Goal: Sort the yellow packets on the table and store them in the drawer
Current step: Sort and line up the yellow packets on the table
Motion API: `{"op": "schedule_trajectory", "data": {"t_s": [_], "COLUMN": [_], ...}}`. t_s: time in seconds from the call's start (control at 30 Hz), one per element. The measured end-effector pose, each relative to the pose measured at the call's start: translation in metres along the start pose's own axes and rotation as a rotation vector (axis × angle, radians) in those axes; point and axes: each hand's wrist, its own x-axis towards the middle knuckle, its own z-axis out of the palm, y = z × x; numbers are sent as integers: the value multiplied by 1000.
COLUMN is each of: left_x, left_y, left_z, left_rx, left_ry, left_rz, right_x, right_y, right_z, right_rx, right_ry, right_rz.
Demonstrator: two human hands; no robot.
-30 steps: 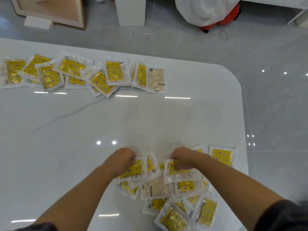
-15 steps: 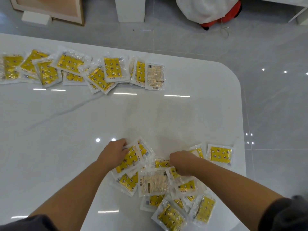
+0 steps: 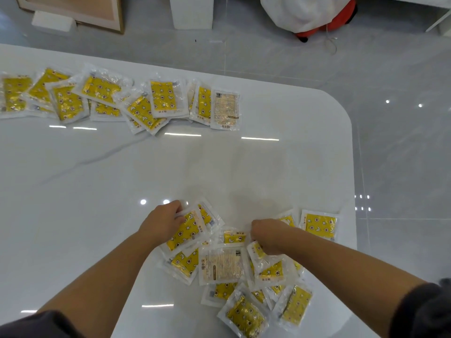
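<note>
Left hand [image 3: 162, 222] dragged yellow packet [image 3: 186, 231] leftward; its print unreadable.

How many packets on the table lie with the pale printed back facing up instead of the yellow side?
2. One pale packet ends the far row at its right; another lies in the middle of the near pile. Overlapped packets may hide more.

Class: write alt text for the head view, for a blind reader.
On a white table, the left hand grips one packet from a loose near pile of yellow packets; the right hand is down among them. A row of more lies along the far edge.
</note>
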Motion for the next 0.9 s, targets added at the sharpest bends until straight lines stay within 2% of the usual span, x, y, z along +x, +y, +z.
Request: {"op": "schedule_trajectory", "data": {"t_s": [0.13,0.27,0.43,0.53,0.63,0.8,0.9], "left_x": [-2,-3,-5,-5,-5,-5,-4], "left_y": [3,6,9,11,12,12,13], "left_z": [0,1,0,0,0,1,1], "left_rx": [-13,-10,0,-2,-5,-11,-20], "left_ry": [-3,-9,-14,-14,-16,-16,-13], "left_rz": [-10,2,2,2,3,-6,-18], "right_x": [-8,-12,-16,-17,-16,-11,-8], "right_y": [-1,-5,4,10,9,7,4], "right_z": [12,21,33,34,31,21,14], "right_rx": [-94,-132,-203,-211,-194,9,25], "right_ry": [-38,90,266,276,259,237,219], "right_rz": [25,13,-165,-230,-207,-99,-82]}}
